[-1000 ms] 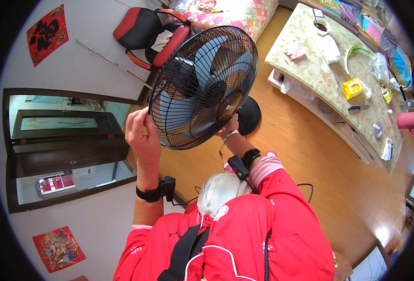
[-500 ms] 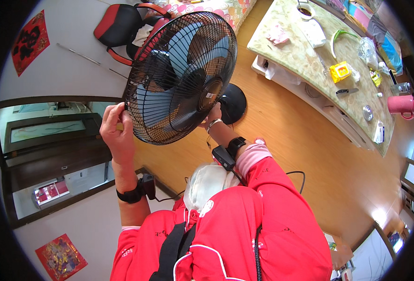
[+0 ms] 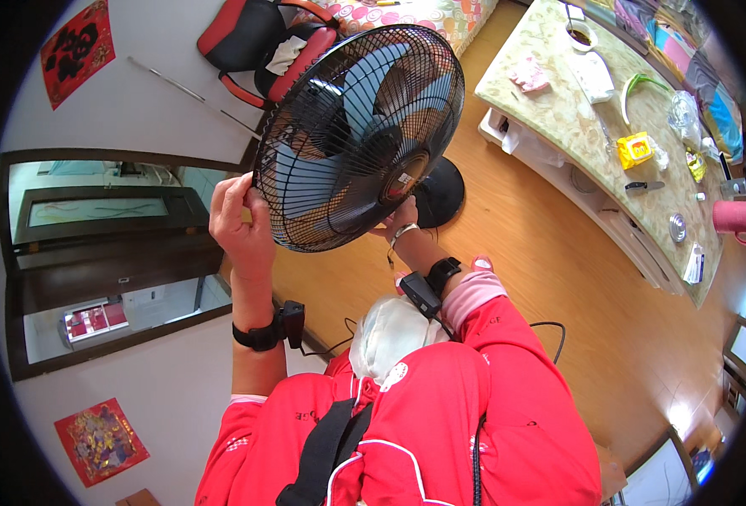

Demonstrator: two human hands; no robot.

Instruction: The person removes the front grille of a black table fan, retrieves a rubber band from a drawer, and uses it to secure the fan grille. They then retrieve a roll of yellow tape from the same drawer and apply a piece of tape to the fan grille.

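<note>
A black fan with blue blades behind a round wire guard stands tilted in front of me, its round base on the wooden floor. My left hand has its fingers pinched at the guard's left rim. My right hand, with a bracelet at the wrist, grips the fan low behind the guard, around the top of the stand; some of its fingers are hidden.
A marble-topped counter at right holds a yellow packet, a knife and a pink mug. A red-black chair and patterned bed are behind. A doorway is at left.
The view swung and then partly back, shifting the whole scene in the picture. Both hands keep their holds on the fan, with little visible change in the fan itself.
</note>
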